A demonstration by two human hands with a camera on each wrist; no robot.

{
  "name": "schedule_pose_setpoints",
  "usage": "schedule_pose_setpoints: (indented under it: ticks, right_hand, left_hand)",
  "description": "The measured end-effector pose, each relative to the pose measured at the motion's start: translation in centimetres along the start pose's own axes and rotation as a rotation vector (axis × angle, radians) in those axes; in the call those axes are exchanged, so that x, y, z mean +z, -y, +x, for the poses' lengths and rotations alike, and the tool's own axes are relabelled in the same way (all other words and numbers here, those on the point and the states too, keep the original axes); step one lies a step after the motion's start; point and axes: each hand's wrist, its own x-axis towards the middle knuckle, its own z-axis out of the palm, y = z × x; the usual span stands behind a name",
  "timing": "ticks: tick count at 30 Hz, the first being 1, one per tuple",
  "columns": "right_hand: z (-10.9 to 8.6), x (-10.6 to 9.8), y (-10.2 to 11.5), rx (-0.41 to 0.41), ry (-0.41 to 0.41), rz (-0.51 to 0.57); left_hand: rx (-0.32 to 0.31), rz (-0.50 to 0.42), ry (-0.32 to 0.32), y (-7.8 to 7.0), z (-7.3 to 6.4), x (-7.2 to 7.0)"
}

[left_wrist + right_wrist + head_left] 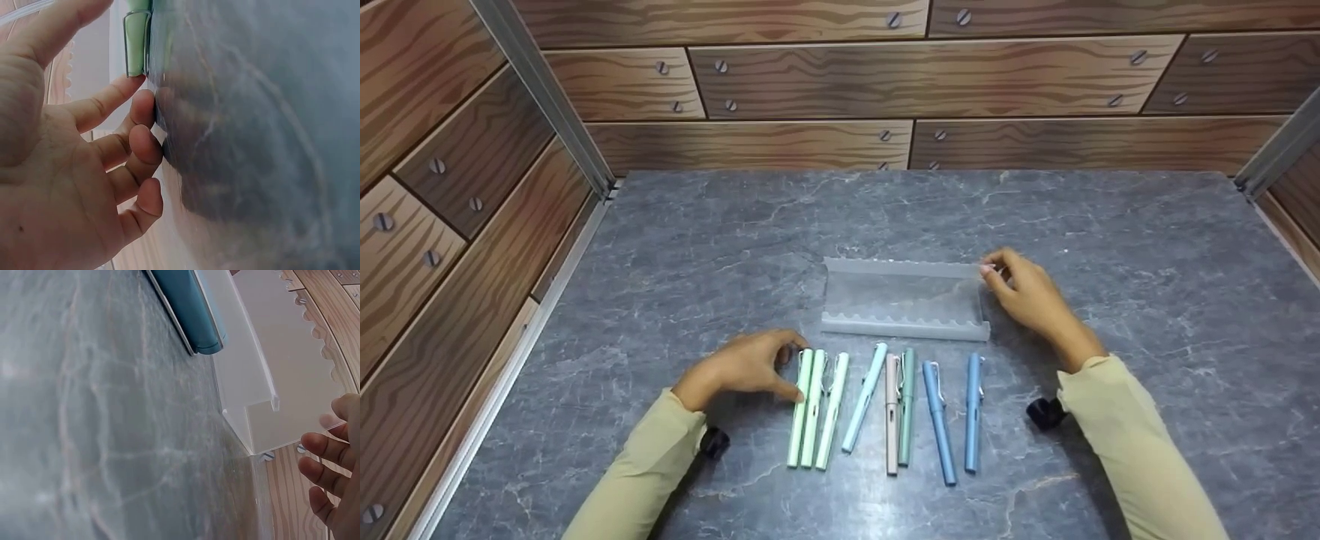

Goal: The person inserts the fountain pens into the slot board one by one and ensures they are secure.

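Note:
My left hand rests on the table at the left end of a row of capped pens with metal clips. Its thumb and index finger touch the leftmost light green pen, the index fingertip at the clip end. Two more light green pens lie beside it, then a mint pen, slanted. Beyond the row, a clear plastic pen rack with scalloped edges lies on the table. My right hand pinches its far right corner; in the right wrist view a fingertip shows through the panel.
Right of the mint pen lie a brownish pen, a dark green pen and two blue pens, one tilted. All are on a grey marbled tabletop. Wood-patterned walls and metal posts enclose the back and sides.

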Motion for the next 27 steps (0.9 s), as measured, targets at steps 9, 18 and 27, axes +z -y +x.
schedule_pose_setpoints:
  ticks: [9, 18, 27]
  right_hand:
    - [0.05, 0.08, -0.07, 0.017, -0.001, 0.003]
    - [0.08, 0.16, -0.06, 0.018, -0.002, 0.010]
    - [0.03, 0.40, -0.17, -0.006, -0.018, 0.000]
  left_hand:
    - [-0.035, -0.075, -0.006, -0.41, -0.09, 0.16]
    - [-0.017, -0.105, -0.025, -0.33, 0.03, 0.36]
    - [-0.004, -0.127, -0.030, -0.55, -0.20, 0.46]
